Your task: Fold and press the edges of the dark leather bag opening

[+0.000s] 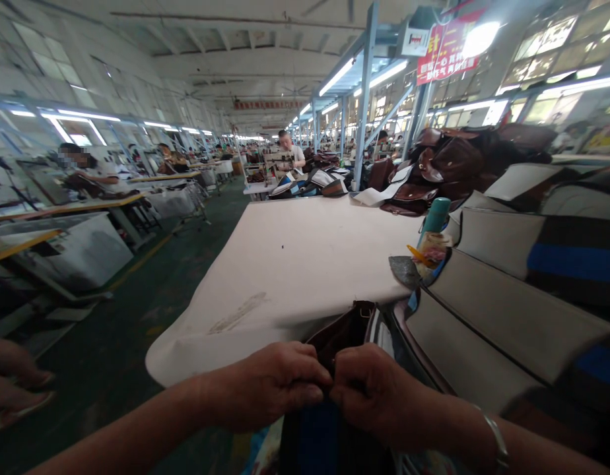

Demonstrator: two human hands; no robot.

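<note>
Left hand: the left hand [280, 386] is closed, fingertips pinching the near edge of the brown bag [345, 330].
Right hand: the right hand [372, 389] is closed on the same edge, touching the left.
Bag: open-mouthed, at the table [295, 257] near edge, blue lining below.
Beside: stacked grey panels [498, 310] lie right.
Further: teal bottle [435, 214].

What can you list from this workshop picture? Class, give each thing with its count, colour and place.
Bag: one, dark brown, at the table's near edge, pinched by both hands.
Table: one, cream, centre.
Stacked panels: several, grey with blue and black, right.
Bottle: one, teal, behind the panels.
Brown bags: a pile, far right.
Red banner: one, overhead.
Seated workers: several, background benches.
Left hand: gripping the bag.
Right hand: gripping the bag, bracelet on the wrist.
</note>
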